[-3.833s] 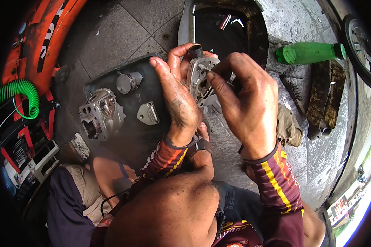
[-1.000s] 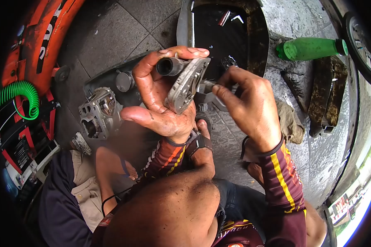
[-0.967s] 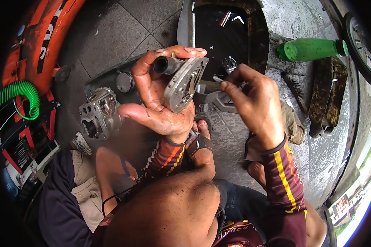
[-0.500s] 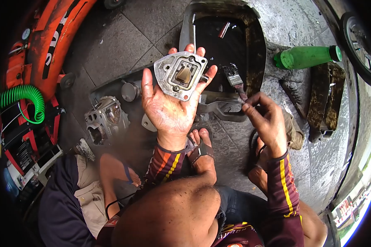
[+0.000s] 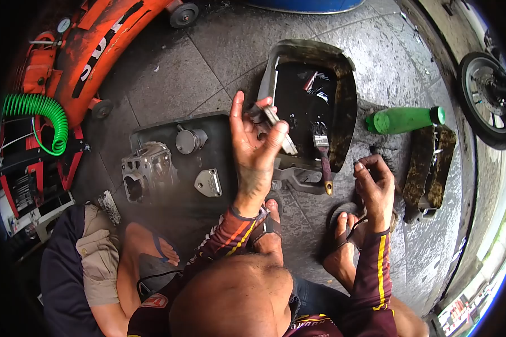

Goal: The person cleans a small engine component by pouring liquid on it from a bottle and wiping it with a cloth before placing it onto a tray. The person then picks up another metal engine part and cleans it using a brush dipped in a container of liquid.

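Observation:
My left hand is raised near the left side of the oil pan, its fingers round a flat metal part turned edge-on. My right hand hangs to the right of the pan, thumb and fingertips pinched together; something small and dark may be between them, too small to name. Between the hands a paintbrush rests with its bristles in the pan and its handle over the near edge. A black tray left of my left hand bears an engine block, a piston and a small metal cover.
To the right lie a green bottle and a dirty channel-shaped part; a wheel stands beyond. An orange machine and a coiled green hose are at the left. Another person's leg is at the lower left.
My left hand has turned the metal part from face-up on the palm to edge-on. My right hand has moved away from the brush. The view has shifted, showing more floor beyond the pan.

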`<state>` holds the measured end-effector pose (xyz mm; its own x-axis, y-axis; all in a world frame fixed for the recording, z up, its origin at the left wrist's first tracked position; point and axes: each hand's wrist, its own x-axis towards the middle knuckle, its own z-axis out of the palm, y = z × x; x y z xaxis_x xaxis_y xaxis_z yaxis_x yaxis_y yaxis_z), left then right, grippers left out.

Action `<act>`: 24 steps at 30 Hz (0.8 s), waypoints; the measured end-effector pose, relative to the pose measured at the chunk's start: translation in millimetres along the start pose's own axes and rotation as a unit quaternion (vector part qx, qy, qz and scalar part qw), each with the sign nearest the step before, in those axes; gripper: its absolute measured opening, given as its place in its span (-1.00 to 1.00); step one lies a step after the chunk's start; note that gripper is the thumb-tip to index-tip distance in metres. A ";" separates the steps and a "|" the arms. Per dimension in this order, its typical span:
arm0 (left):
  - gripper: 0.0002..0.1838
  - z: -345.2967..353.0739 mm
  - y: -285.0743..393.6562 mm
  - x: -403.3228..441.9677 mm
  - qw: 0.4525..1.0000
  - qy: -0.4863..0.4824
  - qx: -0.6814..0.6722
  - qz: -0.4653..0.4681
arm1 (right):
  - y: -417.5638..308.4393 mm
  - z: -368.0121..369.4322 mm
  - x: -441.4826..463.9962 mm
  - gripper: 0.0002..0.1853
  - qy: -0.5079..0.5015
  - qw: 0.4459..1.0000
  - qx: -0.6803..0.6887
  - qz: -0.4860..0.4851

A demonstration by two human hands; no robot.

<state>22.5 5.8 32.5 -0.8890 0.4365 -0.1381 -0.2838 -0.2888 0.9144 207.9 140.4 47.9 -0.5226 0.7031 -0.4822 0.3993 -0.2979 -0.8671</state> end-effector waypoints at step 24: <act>0.17 11.0 -19.8 -1.5 0.992 -0.066 0.098 0.037 | 116.4 -15.4 -11.6 -0.85 0.172 0.916 -0.336 -0.139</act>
<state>33.4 20.2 18.8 -0.8467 0.5312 -0.0296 -0.1336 -0.1584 0.9783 272.0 107.6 -45.5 -0.4523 0.8877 -0.0863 0.7202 0.3064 -0.6225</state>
